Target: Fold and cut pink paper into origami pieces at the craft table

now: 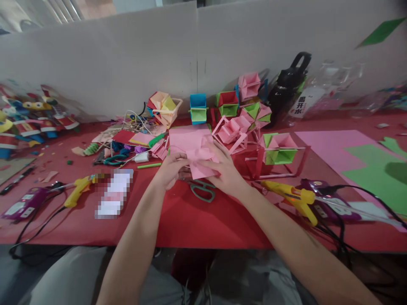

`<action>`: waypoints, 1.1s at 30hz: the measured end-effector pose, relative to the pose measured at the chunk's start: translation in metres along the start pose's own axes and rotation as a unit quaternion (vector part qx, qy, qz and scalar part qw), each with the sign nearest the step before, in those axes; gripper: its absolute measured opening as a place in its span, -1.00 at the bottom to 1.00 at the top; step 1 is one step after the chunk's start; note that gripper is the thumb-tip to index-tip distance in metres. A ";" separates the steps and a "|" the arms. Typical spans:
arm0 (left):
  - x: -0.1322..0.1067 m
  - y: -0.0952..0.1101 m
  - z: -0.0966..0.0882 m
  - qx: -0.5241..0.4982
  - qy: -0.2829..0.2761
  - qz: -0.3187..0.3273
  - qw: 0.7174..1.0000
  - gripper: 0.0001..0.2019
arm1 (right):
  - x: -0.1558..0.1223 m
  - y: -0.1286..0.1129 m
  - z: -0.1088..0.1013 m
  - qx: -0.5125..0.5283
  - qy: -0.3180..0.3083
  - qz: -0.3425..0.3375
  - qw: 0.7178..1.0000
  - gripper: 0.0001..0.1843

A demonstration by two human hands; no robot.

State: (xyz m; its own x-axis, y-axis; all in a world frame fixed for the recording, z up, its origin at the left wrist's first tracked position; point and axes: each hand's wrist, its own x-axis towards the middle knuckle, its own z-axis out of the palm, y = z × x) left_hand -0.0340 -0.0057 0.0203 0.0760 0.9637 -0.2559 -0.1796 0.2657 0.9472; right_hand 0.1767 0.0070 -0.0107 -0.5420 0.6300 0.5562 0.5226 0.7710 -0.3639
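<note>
A piece of pink paper (199, 163) is held up between my two hands in the middle of the table. My left hand (171, 169) pinches its left edge, fingers curled in. On the other side my right hand (228, 171) grips the paper, fingers lying across its front. Behind it lies a larger pink sheet (178, 137), partly covered by the held piece. Just below my hands are the grey-green handles of scissors (203, 191); their blades are hidden.
Folded paper wheels on stands (280, 148) line the back. Yellow glue guns lie left (76, 190) and right (291, 192), with trailing cords. A phone (114, 192) is left of my arm. A black bottle (282, 93) stands back right, near pink and green sheets (375, 169).
</note>
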 end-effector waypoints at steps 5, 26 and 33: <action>-0.001 -0.004 0.005 0.058 -0.003 -0.026 0.998 -0.81 | -0.001 0.007 0.000 -0.003 -0.035 -0.017 0.999 -0.41; 0.001 -0.007 -0.009 0.074 -0.101 0.017 0.992 -0.51 | 0.006 0.002 0.000 0.174 0.069 0.089 0.978 -0.81; 0.002 -0.009 -0.010 0.108 -0.130 0.047 0.984 -0.58 | 0.009 -0.007 -0.008 0.178 0.021 0.130 0.975 -0.59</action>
State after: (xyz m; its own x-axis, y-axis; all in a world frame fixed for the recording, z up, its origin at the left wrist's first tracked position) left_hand -0.0420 -0.0058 0.0090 0.3235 0.9367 -0.1339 0.0135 0.1369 0.9905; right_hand 0.1736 0.0064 0.0029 -0.3904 0.8099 0.4378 0.3728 0.5738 -0.7292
